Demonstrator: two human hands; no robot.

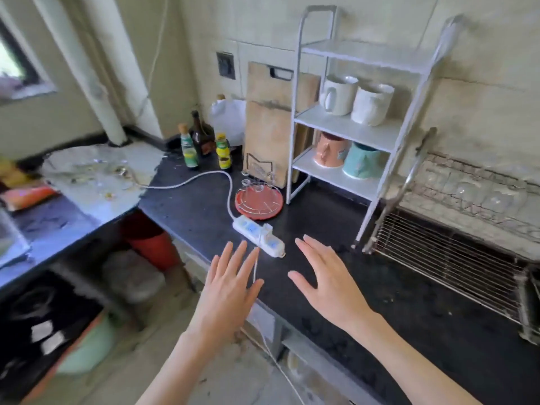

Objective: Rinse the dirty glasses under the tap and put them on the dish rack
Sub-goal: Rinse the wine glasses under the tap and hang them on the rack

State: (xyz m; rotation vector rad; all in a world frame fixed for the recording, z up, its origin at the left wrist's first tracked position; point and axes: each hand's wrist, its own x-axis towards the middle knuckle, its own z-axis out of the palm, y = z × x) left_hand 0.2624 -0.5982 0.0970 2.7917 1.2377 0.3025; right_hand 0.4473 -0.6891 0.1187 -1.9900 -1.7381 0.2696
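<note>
A red round tray (267,210) sits on the dark counter (409,302) and carries a few small clear glasses (258,187) at its far side. At the right stands a metal wire dish rack (444,252) with several clear glasses (482,194) upside down on its upper tier. My left hand (230,285) hovers over the counter's front edge, fingers spread, holding nothing. My right hand (327,276) is beside it over the counter, also spread and empty. Both hands are well short of the tray. No tap is in view.
A white power strip (258,235) with its cable lies just beyond my fingertips. A white shelf unit (350,127) holds several mugs. Cutting boards (271,124) lean on the wall, with sauce bottles (201,141) to their left. A red bucket (152,244) stands under the counter.
</note>
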